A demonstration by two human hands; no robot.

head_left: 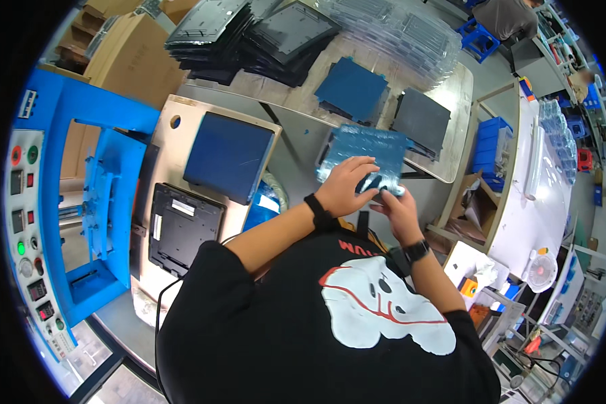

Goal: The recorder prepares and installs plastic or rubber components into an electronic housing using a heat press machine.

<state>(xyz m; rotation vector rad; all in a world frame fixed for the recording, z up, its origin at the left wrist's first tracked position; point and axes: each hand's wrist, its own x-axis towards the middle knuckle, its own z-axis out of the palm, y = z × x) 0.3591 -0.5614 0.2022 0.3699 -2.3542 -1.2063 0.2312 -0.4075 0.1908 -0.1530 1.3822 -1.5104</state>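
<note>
And there it is, red lettering across the black shirt [276, 337]! Dark capitals run down the carton [131, 75], while white labels [182, 207] sit on the black tray [194, 232] (their print too small to read).

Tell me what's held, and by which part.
Blue film-covered panel, by its near right corner in the right grip; the left grip lies over its near edge.

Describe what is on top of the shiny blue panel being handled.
The left hand covers part of the shiny blue panel, hiding its surface there; the right hand is at the near right corner. The underside cannot be seen.
</note>
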